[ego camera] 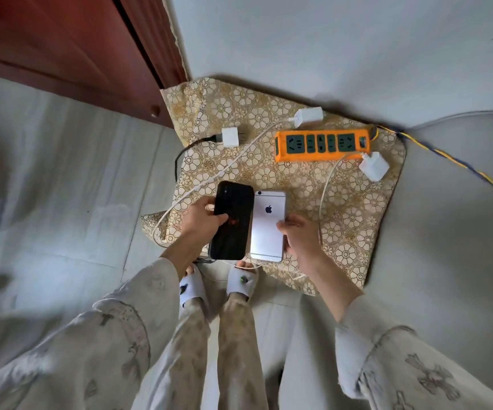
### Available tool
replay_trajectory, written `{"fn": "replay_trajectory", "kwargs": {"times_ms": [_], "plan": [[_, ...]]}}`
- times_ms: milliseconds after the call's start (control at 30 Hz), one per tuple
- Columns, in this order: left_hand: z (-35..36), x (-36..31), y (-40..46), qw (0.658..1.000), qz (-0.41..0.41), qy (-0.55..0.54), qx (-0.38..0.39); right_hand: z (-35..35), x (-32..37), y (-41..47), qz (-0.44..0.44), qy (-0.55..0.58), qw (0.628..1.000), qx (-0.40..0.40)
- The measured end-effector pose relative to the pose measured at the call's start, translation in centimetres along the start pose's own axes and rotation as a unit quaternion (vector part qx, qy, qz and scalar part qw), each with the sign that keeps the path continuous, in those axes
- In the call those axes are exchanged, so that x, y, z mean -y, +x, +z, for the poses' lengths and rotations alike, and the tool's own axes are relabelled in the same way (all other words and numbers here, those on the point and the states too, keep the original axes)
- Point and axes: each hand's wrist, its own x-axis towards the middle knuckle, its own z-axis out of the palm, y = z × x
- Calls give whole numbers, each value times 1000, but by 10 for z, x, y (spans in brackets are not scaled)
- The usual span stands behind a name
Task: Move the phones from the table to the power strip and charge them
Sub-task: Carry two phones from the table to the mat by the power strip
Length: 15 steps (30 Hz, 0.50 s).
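Already both phones are off the table and held above the floral gold-and-cream patterned mat [268, 119] spread on the pale floor, so the risks lie in setting them down and plugging in. Furthest left on the mat lies a small white square charger plug with a black cable [229, 137], unplugged, its cord looping off the mat's left edge; a foot could catch that loop. The left hand [202, 221] is wrapped around the glossy black slab phone [232, 221], thumb across its back and fingers curled under its left edge. This grip sits near the middle of a slick body, and I judge it could slide if the wrist tips. Touching it edge to edge is the silver phone with the dark logo on its back [268, 226], pinched along its right side by the right hand [298, 235], fingers hooked over the rim. That hold looks lighter, and the two phones could knock together. White cables [323, 196] trail beneath both hands, and one runs near the white slippers [240, 281]; treading on it could drag a plug. Further right sits the orange power strip with dark green sockets [322, 145], every socket apparently empty. A white adapter [308, 116] rests just behind it, another white adapter [373, 166] at its right end. Neither is plugged in, so nothing charges yet. The strip's braided yellow-and-blue cord [446, 156] stretches right, another snag.
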Motion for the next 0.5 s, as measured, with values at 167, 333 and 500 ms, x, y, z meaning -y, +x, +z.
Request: {"fn": "replay_trajectory", "kwargs": {"times_ms": [167,333,500], "plan": [[6,3,-9,979,51,189,-63,4,-9,-2,-134,-169,976,-16],[6,0,-18,967,64,240,-51,-3,-1,-3,-138,-267,953,31],[-1,3,-19,934,169,293,-120,-12,30,-1,-203,-393,897,18]]}}
